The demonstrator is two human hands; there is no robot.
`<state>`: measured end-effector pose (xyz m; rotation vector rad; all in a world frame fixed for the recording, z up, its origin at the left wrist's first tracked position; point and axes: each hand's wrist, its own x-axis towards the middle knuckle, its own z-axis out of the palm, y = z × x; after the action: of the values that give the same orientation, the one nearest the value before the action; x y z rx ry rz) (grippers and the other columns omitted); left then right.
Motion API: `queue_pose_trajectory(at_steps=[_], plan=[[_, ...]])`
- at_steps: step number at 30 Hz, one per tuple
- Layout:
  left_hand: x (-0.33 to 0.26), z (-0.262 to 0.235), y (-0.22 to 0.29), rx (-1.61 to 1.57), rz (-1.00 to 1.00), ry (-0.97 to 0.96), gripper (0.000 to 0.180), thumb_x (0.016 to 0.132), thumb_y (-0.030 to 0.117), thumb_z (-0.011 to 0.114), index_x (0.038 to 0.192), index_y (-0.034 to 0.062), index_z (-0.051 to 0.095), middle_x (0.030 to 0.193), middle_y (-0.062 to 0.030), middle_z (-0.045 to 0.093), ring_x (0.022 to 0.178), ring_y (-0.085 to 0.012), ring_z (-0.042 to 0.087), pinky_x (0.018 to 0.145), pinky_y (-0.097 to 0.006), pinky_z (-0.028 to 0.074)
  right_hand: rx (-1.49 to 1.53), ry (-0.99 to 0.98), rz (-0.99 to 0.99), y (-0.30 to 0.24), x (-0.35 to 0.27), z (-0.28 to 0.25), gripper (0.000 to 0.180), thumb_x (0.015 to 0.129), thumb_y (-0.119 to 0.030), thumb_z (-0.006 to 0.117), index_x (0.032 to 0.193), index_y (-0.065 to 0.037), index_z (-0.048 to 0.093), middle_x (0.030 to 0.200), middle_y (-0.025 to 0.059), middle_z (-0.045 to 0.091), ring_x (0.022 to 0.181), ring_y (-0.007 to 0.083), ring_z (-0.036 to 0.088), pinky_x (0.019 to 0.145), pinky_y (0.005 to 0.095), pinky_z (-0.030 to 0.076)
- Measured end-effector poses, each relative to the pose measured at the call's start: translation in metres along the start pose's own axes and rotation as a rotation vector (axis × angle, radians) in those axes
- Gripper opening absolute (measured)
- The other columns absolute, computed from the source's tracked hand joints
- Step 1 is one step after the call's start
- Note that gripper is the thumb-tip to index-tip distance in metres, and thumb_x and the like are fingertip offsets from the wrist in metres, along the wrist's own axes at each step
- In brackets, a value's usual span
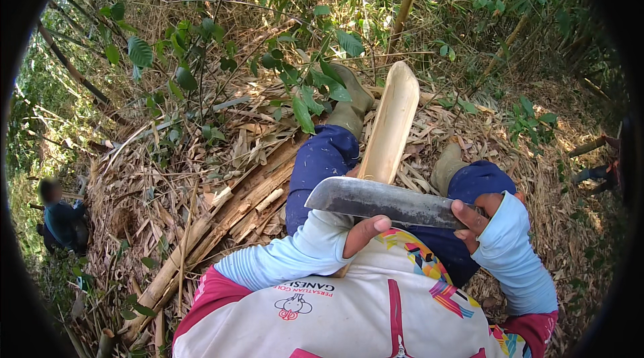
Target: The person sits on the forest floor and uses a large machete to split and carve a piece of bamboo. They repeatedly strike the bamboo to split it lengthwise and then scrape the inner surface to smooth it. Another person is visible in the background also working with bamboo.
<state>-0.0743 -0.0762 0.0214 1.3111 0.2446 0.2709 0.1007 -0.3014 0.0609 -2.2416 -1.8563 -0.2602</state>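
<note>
A machete (396, 205) with a broad, dark, worn blade lies crosswise before my body, its blunt tip toward the left. My right hand (473, 218) is closed round its handle end, fingers curled at the base of the blade. Beyond and beneath the blade, a long pale piece of wood (390, 130), hollowed like a trough with a rounded far end, extends away between my legs. My left hand (364, 234) grips its near part, thumb on top below the blade. The blade and sleeve hide most of the left fingers and the wood's near end.
A split log (201, 234) lies diagonally at the left among wood chips and dry leaves (154, 190). A leafy sapling (295, 83) hangs over my booted left foot. One person (64, 220) sits far left; another (609, 169) is partly visible at the right edge.
</note>
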Motion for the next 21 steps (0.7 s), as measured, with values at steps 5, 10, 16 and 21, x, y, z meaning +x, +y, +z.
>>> queue_pose_trajectory(at_steps=[5, 10, 16, 21], plan=[[0.002, -0.001, -0.004, -0.003, 0.022, -0.038, 0.052, 0.091, 0.019, 0.063, 0.135, 0.0059, 0.039, 0.082, 0.0003, 0.053, 0.061, -0.0048, 0.046, 0.051, -0.021, 0.038, -0.049, 0.05, 0.049, -0.002, 0.009, -0.008, 0.075, 0.063, -0.018, 0.081, 0.132, -0.032, 0.056, 0.071, 0.0042, 0.053, 0.057, 0.0205, 0.052, 0.053, 0.0371, 0.039], [-0.002, -0.002, -0.006, -0.036, 0.044, -0.093, 0.064, 0.092, 0.018, 0.061, 0.143, 0.0082, 0.025, 0.084, -0.0006, 0.05, 0.06, -0.0051, 0.044, 0.051, -0.021, 0.037, -0.019, 0.19, 0.288, 0.009, 0.022, -0.021, 0.06, 0.079, -0.005, 0.07, 0.134, -0.022, 0.055, 0.073, 0.0087, 0.05, 0.056, 0.0221, 0.047, 0.054, 0.0338, 0.042], [-0.004, -0.008, -0.001, -0.1, 0.006, -0.091, 0.061, 0.093, 0.016, 0.059, 0.142, 0.0068, 0.024, 0.083, -0.0039, 0.051, 0.057, -0.0082, 0.046, 0.05, -0.023, 0.041, 0.464, 0.328, 0.6, 0.054, 0.002, -0.007, 0.057, 0.091, -0.045, 0.058, 0.138, -0.014, 0.049, 0.074, -0.0014, 0.051, 0.057, 0.0076, 0.04, 0.053, 0.0237, 0.038], [-0.005, -0.014, -0.003, -0.146, 0.006, -0.075, 0.057, 0.093, 0.013, 0.057, 0.139, 0.0046, 0.027, 0.085, -0.0063, 0.054, 0.057, -0.0107, 0.051, 0.052, -0.023, 0.044, 0.835, 0.316, 0.675, 0.049, -0.007, 0.008, 0.072, 0.09, -0.057, 0.052, 0.142, -0.007, 0.043, 0.068, -0.0013, 0.05, 0.054, 0.0053, 0.044, 0.052, 0.0195, 0.039]])
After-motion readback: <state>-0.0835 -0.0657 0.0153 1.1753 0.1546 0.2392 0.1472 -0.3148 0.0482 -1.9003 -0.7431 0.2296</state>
